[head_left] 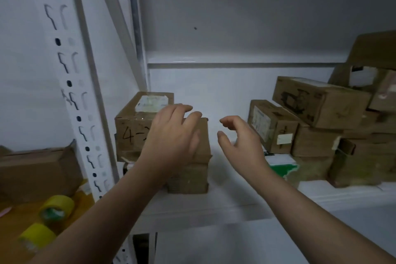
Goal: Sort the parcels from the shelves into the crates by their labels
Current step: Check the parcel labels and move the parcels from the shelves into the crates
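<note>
Centre frame: the left hand (173,135) is resting spread fingers on the "4-" cardboard parcel (132,133); the right hand (237,137) is hovering beside it, loosely curled, empty.

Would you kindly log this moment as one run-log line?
stage: parcel not yet gripped | left hand: open, over box marked 4- | right hand: open, beside that box, empty
</note>
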A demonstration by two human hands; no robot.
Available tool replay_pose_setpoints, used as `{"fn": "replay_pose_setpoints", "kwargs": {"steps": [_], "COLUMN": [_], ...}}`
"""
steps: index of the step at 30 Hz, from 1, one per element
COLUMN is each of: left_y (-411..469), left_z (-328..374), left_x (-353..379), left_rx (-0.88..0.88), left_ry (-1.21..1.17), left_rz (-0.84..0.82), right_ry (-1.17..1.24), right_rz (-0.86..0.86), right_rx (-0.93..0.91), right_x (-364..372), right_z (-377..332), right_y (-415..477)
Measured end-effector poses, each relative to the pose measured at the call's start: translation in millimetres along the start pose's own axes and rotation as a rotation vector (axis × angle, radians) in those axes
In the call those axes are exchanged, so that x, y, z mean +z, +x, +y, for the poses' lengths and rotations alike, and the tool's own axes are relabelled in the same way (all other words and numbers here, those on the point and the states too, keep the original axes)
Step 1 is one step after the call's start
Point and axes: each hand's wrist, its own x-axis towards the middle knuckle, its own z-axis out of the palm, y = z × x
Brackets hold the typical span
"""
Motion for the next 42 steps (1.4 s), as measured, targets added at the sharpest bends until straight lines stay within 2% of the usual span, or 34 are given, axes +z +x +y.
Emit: {"fn": "replay_pose_setpoints", "kwargs": {"steps": [4, 8, 11, 16, 19, 21, 29, 32, 35, 39, 42], "left_y": [9.9, 22.9, 38.9, 79.3, 105.4, 113.0, 78.0, 53.2, 26.6, -1.6, -17.6], "left_z": [38.1, 85.8, 120.4, 161.3, 169.0, 171.7, 187.4, 190.5, 187.4, 181.1, 178.6], "left_x": [26.6, 60.5, 87.5, 121.0, 138.9, 146.8, 140.7, 123.3, 105.8, 92.4, 82.8], "left_rx": [0.09, 0.079, 0.068, 0.046, -0.002, -0.068, -0.23, -0.234, -0.155, -0.011, 0.022], "left_ry": [-0.152, -0.343, -0.418, -0.34, -0.236, -0.271, -0.473, -0.478, -0.506, -0.597, -0.825], "left_rz": [0.054, -0.051, -0.133, -0.189, -0.329, -0.38, -0.077, 0.051, 0.166, 0.251, 0.23], "right_ry": [-0.12, -0.239, -0.223, -0.238, -0.2, -0.157, 0.203, 0.396, 0.631, 0.877, 0.912], "right_rz": [0.051, 0.081, 0.093, 0.077, 0.051, 0.037, -0.062, -0.125, -0.258, -0.265, -0.214], "right_rx": [0.016, 0.059, 0.11, 0.155, 0.165, 0.177, 0.235, 0.149, 0.04, 0.187, 0.241], "right_x": [-47.8, -97.3, -132.1, -170.1, -176.4, -176.1, -156.7, -148.2, -140.1, -126.8, -117.4], "right_z": [26.3, 55.0, 77.8, 112.8, 126.0, 132.8, 136.8, 130.4, 124.1, 110.4, 101.6], "right_y": [-12.7, -24.6, -29.1, -28.0, -23.1, -20.7, -22.5, -28.2, -35.6, -35.9, -34.6]}}
